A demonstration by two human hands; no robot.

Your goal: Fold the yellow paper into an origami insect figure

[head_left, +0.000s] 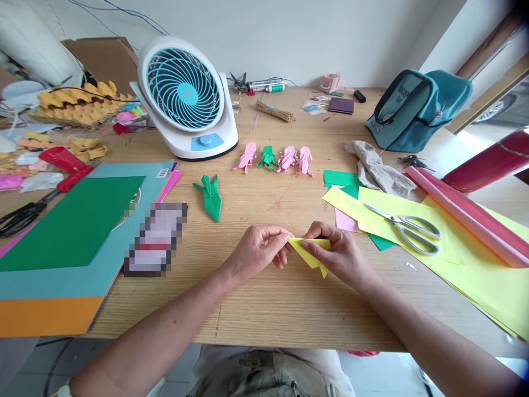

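Holding a small folded yellow paper piece (312, 258) between left hand (258, 249) and right hand (341, 255), both pinched closed on it, low over the wooden surface (268, 311), near its front edge, left of grey-handled scissors (407, 227).

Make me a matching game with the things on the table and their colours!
Things:
1. folded paper pinched by the left hand and the right hand
2. bag at the far right
3. paper roll lying at the right
4. top sheet of the stack at the left

Colours:
A. green
B. yellow
C. teal
D. pink

Right pairs: 1-B, 2-C, 3-D, 4-A
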